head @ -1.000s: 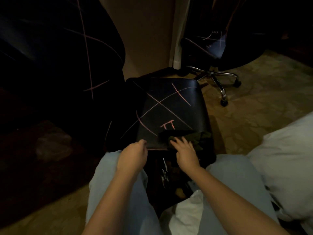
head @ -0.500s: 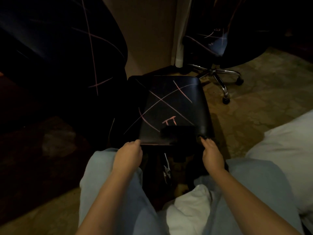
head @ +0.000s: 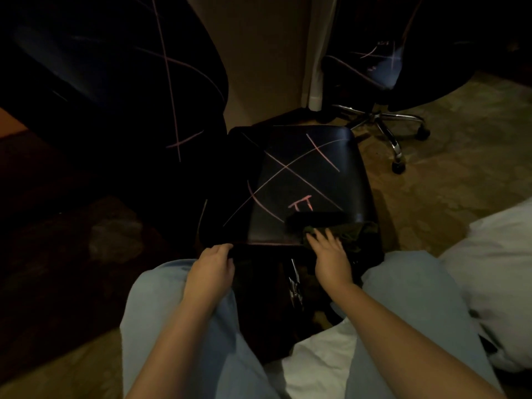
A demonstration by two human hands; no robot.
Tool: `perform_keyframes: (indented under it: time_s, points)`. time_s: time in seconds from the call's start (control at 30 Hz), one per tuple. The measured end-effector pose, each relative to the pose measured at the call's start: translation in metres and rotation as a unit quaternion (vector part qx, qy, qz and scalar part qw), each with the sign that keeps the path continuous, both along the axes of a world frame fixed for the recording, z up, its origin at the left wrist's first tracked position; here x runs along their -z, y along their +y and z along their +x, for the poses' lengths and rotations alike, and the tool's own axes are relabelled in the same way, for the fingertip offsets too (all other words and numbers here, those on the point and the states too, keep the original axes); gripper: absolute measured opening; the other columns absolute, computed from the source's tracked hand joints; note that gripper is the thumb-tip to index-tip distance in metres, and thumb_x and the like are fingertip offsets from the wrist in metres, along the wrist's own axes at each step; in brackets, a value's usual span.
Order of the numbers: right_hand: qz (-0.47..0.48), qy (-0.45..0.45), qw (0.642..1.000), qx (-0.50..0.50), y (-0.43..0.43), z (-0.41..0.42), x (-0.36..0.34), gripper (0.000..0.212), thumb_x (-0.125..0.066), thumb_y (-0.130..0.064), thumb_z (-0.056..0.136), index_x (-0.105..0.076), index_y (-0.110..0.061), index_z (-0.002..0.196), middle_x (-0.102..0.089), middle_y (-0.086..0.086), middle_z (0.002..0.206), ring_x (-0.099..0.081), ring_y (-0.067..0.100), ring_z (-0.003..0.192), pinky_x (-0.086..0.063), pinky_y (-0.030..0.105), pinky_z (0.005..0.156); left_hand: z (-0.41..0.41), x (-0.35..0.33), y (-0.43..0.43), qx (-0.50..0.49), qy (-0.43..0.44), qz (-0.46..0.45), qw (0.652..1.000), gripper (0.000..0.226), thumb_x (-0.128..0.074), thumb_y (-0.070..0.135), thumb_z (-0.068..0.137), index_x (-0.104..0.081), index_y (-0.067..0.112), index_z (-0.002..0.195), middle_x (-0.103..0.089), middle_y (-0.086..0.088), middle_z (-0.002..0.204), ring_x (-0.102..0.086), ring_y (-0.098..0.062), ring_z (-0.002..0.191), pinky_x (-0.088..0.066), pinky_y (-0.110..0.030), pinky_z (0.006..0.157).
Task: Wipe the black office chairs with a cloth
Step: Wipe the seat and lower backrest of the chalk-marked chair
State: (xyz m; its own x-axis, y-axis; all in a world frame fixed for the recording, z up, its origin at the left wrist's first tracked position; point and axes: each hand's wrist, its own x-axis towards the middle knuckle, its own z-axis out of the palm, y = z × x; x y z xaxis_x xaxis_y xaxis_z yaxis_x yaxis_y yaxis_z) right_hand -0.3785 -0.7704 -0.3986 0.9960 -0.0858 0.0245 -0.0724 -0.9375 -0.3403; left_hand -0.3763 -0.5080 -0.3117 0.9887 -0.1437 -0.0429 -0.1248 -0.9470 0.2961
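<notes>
right hand (head: 331,251) flat on cloth (head: 345,234); left hand (head: 211,262) grips chair seat (head: 302,180)

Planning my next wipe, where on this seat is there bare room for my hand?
Free: middle and far half of the seat, beyond the cloth, bearing only pink lines. Crowded: the near edge, left hand gripping it, right hand on the cloth.

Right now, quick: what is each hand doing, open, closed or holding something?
Left hand: closed, fingers curled over the front edge of the chair seat.
Right hand: open, straight fingers pressing the cloth onto the seat.
</notes>
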Motion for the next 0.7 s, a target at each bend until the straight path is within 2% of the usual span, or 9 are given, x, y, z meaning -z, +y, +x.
perform_keyframes:
  time_s: [0.17,0.43,0.57,0.63,0.7]
  points:
    - [-0.034,-0.001,0.998,-0.044,-0.026,-0.004,0.007,0.068,-0.043,0.006,0.09,-0.03,-0.022,0.151,-0.029,-0.002,0.157,-0.017,0.018,0.147,-0.016,0.036,0.12,0.004,0.001,-0.003,-0.006,0.005,-0.021,1.0,0.039,-0.05,0.02,0.096,-0.052,0.013,0.135,-0.058,-0.005,0.13,-0.051,-0.023,0.118,-0.043,-0.035,0.094]
    - [-0.005,-0.021,1.0,0.012,-0.057,-0.009,0.007,0.059,-0.042,0.009,0.091,-0.042,-0.013,0.145,-0.041,0.008,0.15,-0.028,0.026,0.143,-0.027,0.045,0.116,-0.002,-0.002,0.007,-0.011,0.005,-0.044,0.999,0.036,-0.055,0.016,0.093,-0.056,0.01,0.129,-0.062,-0.011,0.122,-0.056,-0.028,0.114,-0.046,-0.037,0.092]
    - [0.101,-0.034,0.988,0.112,-0.079,-0.015,0.006,0.059,-0.039,0.018,0.088,-0.045,-0.007,0.142,-0.036,0.017,0.151,-0.031,0.029,0.141,-0.03,0.043,0.115,-0.006,0.005,0.015,0.0,-0.011,-0.05,0.999,0.034,-0.062,0.008,0.088,-0.062,0.004,0.121,-0.066,-0.014,0.115,-0.061,-0.034,0.105,-0.05,-0.037,0.085]
    - [0.157,-0.021,0.971,0.179,-0.08,-0.012,0.0,0.062,-0.037,0.021,0.087,-0.043,-0.006,0.143,-0.032,0.017,0.153,-0.03,0.029,0.142,-0.026,0.039,0.116,-0.004,0.005,0.017,-0.006,0.007,-0.048,0.999,0.035,-0.058,0.009,0.091,-0.059,0.004,0.126,-0.063,-0.013,0.122,-0.058,-0.033,0.111,-0.046,-0.036,0.091]
    - [0.155,-0.002,0.964,0.215,-0.068,-0.001,-0.004,0.064,-0.038,0.02,0.086,-0.04,-0.005,0.145,-0.03,0.017,0.154,-0.023,0.029,0.145,-0.02,0.038,0.118,-0.002,0.003,0.017,-0.013,0.038,-0.045,0.998,0.038,-0.052,0.015,0.095,-0.053,0.008,0.133,-0.058,-0.009,0.131,-0.053,-0.028,0.119,-0.04,-0.033,0.097]
